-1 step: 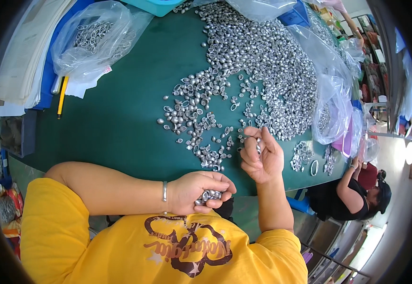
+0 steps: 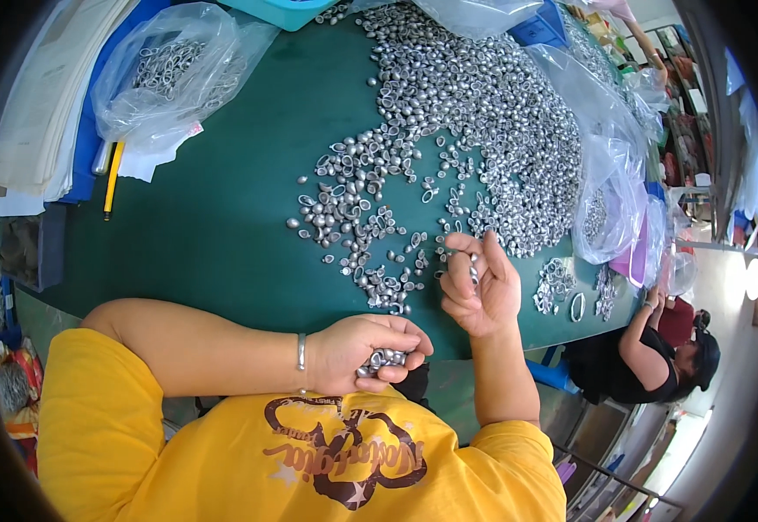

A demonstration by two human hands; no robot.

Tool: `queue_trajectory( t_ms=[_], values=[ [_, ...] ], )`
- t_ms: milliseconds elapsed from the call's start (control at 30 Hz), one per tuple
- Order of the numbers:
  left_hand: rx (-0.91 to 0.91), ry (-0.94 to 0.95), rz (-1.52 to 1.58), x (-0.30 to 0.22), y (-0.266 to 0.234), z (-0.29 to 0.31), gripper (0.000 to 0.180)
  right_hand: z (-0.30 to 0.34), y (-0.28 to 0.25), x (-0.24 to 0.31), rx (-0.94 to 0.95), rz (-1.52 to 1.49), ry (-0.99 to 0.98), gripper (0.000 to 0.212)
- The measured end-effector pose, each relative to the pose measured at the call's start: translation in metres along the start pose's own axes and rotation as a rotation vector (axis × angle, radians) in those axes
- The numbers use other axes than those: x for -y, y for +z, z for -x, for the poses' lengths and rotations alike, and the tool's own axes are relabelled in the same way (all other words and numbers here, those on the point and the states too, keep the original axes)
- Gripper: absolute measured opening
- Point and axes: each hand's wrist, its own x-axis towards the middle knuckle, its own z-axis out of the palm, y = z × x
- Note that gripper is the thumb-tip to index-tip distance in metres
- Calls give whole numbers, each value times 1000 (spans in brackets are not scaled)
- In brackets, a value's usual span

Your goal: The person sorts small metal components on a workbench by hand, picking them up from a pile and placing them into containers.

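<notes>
My left hand (image 2: 357,355) is curled palm-up at the table's near edge, cupping several small silver oval metal pieces (image 2: 382,361). To its right, my right hand (image 2: 483,296) is raised with its fingers bent. A few of the same metal pieces (image 2: 474,268) show between those fingers and the palm. Beyond the hands, a loose scatter of the pieces (image 2: 344,198) lies on the green tabletop (image 2: 222,226). Some are domed and some look like open rings or cups. A large heap of them (image 2: 483,104) spreads at the far right.
Right of my right hand are a small pile of pieces (image 2: 555,283) and one larger ring (image 2: 577,307). Clear plastic bags (image 2: 614,191) line the right side. Another bag of ring-shaped parts (image 2: 170,74) and a yellow pencil (image 2: 113,181) lie far left. A person (image 2: 657,357) sits at right.
</notes>
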Motion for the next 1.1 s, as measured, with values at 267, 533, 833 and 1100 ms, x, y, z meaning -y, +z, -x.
queue_trajectory(
  t_ms=[267,533,833,1100],
  values=[
    [-3,9,0,-1,0,1,15,12,5,-1,-201,675,-156,26],
    [-10,-8,7,0,0,-1,14,6,19,-26,-192,1918,-480,12],
    [-11,-108,-144,3,1,0,17,14,17,-16,-199,1347,-312,2],
    [-26,-124,-129,5,1,1,18,16,16,-27,-290,1440,-387,6]
  ],
)
